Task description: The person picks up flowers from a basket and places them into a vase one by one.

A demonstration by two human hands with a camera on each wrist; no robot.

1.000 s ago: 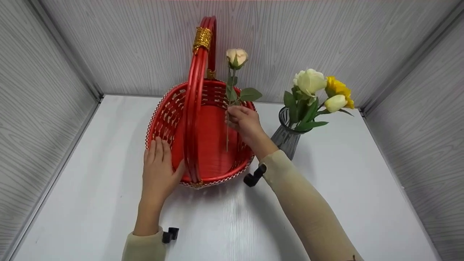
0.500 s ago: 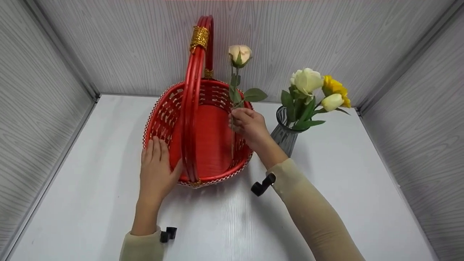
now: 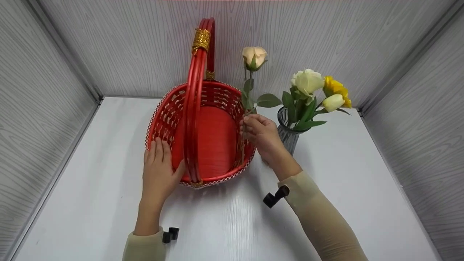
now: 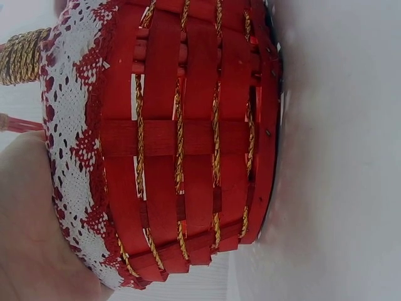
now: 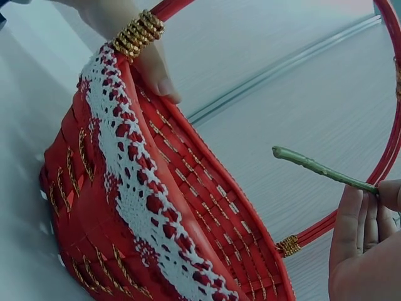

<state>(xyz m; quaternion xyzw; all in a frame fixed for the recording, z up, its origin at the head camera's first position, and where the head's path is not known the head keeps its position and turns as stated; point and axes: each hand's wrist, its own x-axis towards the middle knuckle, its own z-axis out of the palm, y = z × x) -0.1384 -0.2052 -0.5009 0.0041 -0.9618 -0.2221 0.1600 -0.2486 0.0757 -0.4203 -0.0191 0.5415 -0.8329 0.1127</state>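
Observation:
A red woven basket (image 3: pixel 217 145) with a tall arched handle stands near the back of the table. My left hand (image 3: pixel 158 174) rests on its left front rim with straight fingers; the thumb lies by the handle's foot. The left wrist view shows the palm against the lace-trimmed rim (image 4: pixel 75 144). My right hand (image 3: pixel 264 136) pinches the stem of a peach rose (image 3: pixel 255 58) between thumb and fingertips, at the basket's right rim. The rose is upright, bloom on top, and in the right wrist view the cut end of its green stem (image 5: pixel 319 168) sticks out past the fingers.
A grey glass vase (image 3: pixel 290 139) stands right of the basket, partly behind my right hand. It holds a white rose (image 3: pixel 308 81), a pale tulip (image 3: pixel 333 103) and a yellow flower (image 3: pixel 336 88). Grey wood-grain walls (image 3: pixel 145 47) enclose the white table (image 3: pixel 232 224).
My right hand has moved right and slightly toward me with the rose, from over the basket's inside to its right rim. The left hand has stayed on the rim.

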